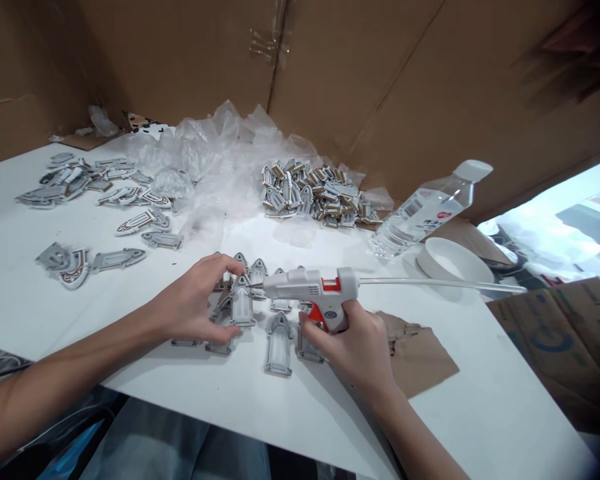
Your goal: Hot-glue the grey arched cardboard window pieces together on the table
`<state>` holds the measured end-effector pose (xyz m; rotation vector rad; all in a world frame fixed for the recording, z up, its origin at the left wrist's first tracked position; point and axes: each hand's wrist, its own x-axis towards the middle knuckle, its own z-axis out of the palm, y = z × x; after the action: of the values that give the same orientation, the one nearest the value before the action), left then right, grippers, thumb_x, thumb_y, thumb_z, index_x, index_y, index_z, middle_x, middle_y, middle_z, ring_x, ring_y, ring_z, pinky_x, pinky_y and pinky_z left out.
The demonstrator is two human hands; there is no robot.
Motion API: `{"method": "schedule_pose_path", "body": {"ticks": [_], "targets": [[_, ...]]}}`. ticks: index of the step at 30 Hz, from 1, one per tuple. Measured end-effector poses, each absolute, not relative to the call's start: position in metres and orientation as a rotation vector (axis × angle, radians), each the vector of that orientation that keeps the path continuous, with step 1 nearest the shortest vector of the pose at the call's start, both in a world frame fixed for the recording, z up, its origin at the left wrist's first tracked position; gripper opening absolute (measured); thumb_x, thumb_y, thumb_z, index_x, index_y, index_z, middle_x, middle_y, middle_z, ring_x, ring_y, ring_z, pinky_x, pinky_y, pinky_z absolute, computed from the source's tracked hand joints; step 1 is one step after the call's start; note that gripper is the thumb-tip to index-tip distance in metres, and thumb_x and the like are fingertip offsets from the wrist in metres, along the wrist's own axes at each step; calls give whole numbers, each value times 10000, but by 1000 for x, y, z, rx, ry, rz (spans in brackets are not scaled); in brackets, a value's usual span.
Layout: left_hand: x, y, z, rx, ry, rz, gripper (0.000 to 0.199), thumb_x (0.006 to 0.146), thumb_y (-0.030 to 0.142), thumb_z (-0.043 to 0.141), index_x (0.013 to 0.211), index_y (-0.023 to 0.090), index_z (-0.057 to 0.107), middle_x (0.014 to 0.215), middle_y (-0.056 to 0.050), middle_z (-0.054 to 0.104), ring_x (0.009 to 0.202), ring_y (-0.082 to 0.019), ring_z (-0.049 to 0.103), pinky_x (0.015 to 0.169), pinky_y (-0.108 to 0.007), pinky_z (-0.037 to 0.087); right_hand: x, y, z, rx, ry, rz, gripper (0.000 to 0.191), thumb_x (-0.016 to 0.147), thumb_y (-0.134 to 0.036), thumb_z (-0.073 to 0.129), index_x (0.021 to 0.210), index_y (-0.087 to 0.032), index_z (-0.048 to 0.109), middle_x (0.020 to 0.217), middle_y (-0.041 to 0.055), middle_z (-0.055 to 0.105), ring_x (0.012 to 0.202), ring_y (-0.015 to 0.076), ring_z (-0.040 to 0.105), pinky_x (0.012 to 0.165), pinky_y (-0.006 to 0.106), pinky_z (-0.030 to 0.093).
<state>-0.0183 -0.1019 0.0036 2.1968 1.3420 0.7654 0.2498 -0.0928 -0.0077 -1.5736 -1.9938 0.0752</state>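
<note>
My right hand is wrapped around the handle of a white glue gun with a red trigger. A long clear glue stick sticks out of its back end. The gun's nozzle points left, at the upper part of a small grey arch-shaped piece. My left hand spans that piece, index finger at its pointed top and thumb at its base. More such pieces lie close by, one of them a flat grey arch piece below the gun. Others are partly hidden behind my left hand and the gun.
A heap of small grey and brown pieces lies at the back, beside crumpled clear plastic bags. Loose grey pieces are scattered at left. At right are a tilted water bottle, a white bowl and torn cardboard. Cardboard walls rise behind.
</note>
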Motion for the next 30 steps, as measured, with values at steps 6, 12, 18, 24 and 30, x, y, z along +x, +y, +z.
{"method": "schedule_pose_path", "body": {"ticks": [6,12,18,24,30], "targets": [[-14,-107,8,2168,1383,770,640,561,243,744,1115,250,422,1136,-49,562,1078,-292,553,913,-407,453,250,-91,-13,-1547,-2054,25,353,664,-400,606,565,-247,303,404,-61,418,373,111,438,440,234,302],[-13,-106,9,2196,1400,787,630,546,257,745,1089,246,427,1077,-37,573,1016,-280,569,897,-401,450,250,-89,-18,-1531,-2062,-20,367,658,-393,600,562,-251,276,400,-59,400,362,108,414,427,233,295],[-13,-107,8,2169,1404,788,625,541,265,752,1076,235,431,1073,-32,560,1007,-268,564,879,-382,451,252,-89,-20,-1535,-2073,-5,379,639,-377,609,551,-253,261,395,-59,385,368,111,411,428,236,288],[-13,-107,7,2174,1396,784,623,547,274,753,1076,242,427,1081,-36,558,1033,-279,550,898,-396,441,252,-89,-18,-1600,-2094,42,352,644,-379,578,538,-254,266,399,-42,414,382,131,438,443,245,297],[-12,-107,7,2193,1384,787,603,555,270,749,1064,238,428,1059,-35,560,1003,-266,552,930,-422,422,252,-89,-17,-1598,-2108,24,335,650,-357,572,534,-249,277,399,-43,417,381,126,438,443,240,298]]}}
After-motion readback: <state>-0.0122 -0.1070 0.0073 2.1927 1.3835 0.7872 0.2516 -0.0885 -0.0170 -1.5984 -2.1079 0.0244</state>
